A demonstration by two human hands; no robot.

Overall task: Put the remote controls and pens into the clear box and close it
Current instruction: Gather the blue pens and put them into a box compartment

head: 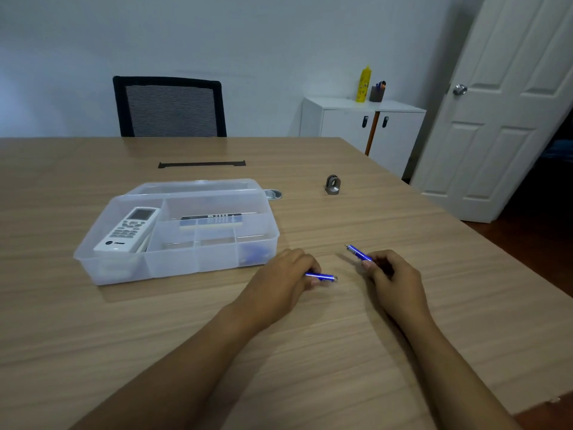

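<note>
Both forearms reach in from the near edge across the wooden surface [387, 193], the biggest thing in view, which stretches away to a black mesh chair [169, 107] at its far side. Left of the hands sits the clear box [173, 268], its lid [198, 185] swung open and lying flat behind it. Inside, a white remote control [128, 229] lies along the left compartment, leaning on the divider, and a second, dark-topped remote control [210, 221] lies crosswise in the wide middle compartment. Something blue shows dimly through the wall of the front right compartment; what it is cannot be made out.

Just right of the box, the left hand [279, 280] rests low on the surface, its grip closed around a blue pen [322, 277] whose tip pokes out to the right. Near it, the right hand [392, 280] has its fingers pinched on another blue pen [358, 252], angled up and to the left, its free end clear of the wood.
</note>
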